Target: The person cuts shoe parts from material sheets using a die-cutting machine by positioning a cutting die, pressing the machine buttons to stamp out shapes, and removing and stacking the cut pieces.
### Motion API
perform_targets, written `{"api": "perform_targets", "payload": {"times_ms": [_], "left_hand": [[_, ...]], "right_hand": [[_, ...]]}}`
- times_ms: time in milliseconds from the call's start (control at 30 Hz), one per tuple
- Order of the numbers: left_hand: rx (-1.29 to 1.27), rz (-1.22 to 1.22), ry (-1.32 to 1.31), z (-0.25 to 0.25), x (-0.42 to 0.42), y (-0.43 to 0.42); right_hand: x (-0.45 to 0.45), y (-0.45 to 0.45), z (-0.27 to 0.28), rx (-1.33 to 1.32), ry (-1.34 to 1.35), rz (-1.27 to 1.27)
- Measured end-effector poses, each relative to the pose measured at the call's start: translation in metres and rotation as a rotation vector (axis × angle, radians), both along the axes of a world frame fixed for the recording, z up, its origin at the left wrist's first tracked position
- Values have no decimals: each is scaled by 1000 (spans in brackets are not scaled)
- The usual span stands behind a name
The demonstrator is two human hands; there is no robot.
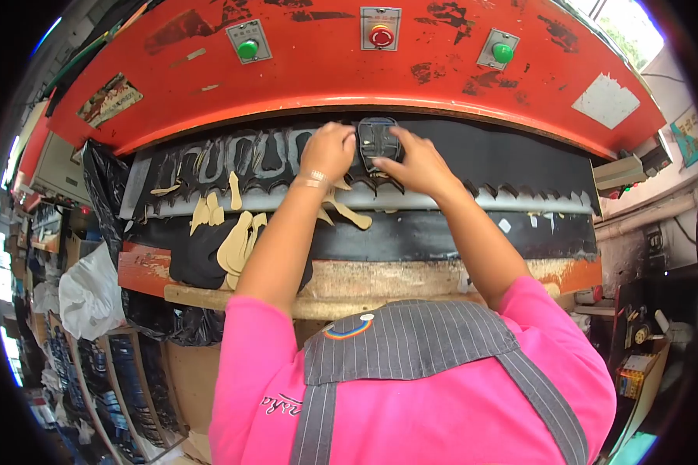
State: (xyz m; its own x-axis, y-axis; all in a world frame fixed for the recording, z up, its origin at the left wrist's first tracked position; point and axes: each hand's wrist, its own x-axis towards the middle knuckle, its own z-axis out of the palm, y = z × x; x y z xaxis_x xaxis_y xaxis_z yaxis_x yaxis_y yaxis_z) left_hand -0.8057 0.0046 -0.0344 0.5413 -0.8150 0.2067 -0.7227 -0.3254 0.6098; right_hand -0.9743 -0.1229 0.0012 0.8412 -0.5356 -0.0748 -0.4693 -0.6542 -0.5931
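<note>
A dark metal cutting die (378, 142) rests on the black sheet (488, 151) under the red machine. My right hand (417, 161) is at the die's right side, thumb and fingers spread around its edge. Just left of the die, my left hand (332, 153) has its fingers bent together; what they hold, if anything, is hidden. Sole-shaped cut-outs (270, 151) run along the sheet to the left. Beige cut pieces (236, 246) lie on a black pile (195, 252) near my left forearm, and another beige piece (353, 217) lies below my left hand.
The red machine beam (310, 62) spans the back, with green buttons (247, 50) and a red button (381, 36). A worn wooden edge (364, 302) runs in front of my body. A white plastic bag (91, 291) hangs at the left.
</note>
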Motion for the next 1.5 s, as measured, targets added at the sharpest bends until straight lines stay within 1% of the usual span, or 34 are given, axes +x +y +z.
{"api": "perform_targets", "payload": {"times_ms": [33, 100, 133, 200, 267, 333, 467, 500, 600, 667, 700, 800, 833, 933, 967, 1000, 1067, 1100, 1133, 1167, 1200, 1267, 1300, 1333, 1400, 1433, 1467, 1500], "left_hand": [[46, -10, -68, -15, 13, -11], [145, -29, -201, -47, 28, -27], [217, -1, -181, -54, 25, -26], [369, 43, -136, -68, 17, -22], [400, 50, -146, -73, 11, -17], [391, 77, -193, -74, 5, -17], [459, 101, -97, -65, 1, -20], [472, 109, -70, -63, -1, -19], [491, 132, -131, -70, 0, -20], [491, 141, -115, -68, -5, -17], [482, 146, -106, -68, -5, -17], [470, 159, -93, -70, -6, -18], [473, 162, -89, -69, -6, -18], [480, 179, -105, -65, -4, -19], [482, 180, -106, -65, -5, -19], [483, 178, -106, -64, -6, -18], [478, 179, -117, -62, -7, -18], [488, 175, -122, -63, -7, -19], [499, 174, -127, -65, -6, -19], [531, 162, -134, -65, -4, -20], [555, 143, -116, -65, -1, -22], [616, 166, -74, -60, 0, -30], [643, 169, -35, -47, 0, -34], [597, 169, 15, -37, 0, -38], [509, 167, 121, -20, -5, -45], [432, 203, 115, -20, -15, -48], [539, 229, 158, -18, -22, -53], [645, 260, 200, -15, -29, -57]], "right_hand": [[23, -1, 0, -47, 196, -56], [60, 5, -5, -67, 339, -98], [70, 6, -9, -74, 413, -119], [75, 8, -17, -116, 411, -101], [70, 12, -23, -138, 402, -93], [60, 17, -26, -167, 336, -122], [37, 25, -31, -202, 54, -193], [31, 30, -22, -190, -7, -209], [-3, 49, -9, -323, -322, -186], [-29, 59, -24, -346, -611, -120], [-36, 65, -28, -259, -700, -132], [-31, 70, -38, -168, -753, -217], [-27, 66, -35, -148, -683, -217], [-24, 47, -38, -59, -602, -206], [-29, 42, -41, 41, -642, -257], [-40, 39, -42, 130, -624, -299], [-68, 40, -40, 301, -588, -371], [-88, 52, -32, 757, -632, -416], [-111, 64, -34, 798, -597, -422], [-136, 71, -30, 958, -531, -400], [-163, 74, -41, 833, -467, -333], [-207, 86, -16, 956, -437, -361], [-227, 84, 1, 1015, -402, -355], [-251, 82, 0, 1080, -436, -371], [-290, 71, 19, 1217, -454, -466], [-311, 65, 13, 1237, -506, -495], [-328, 59, 7, 1257, -557, -520], [-337, 57, 12, 1288, -632, -570]]}}
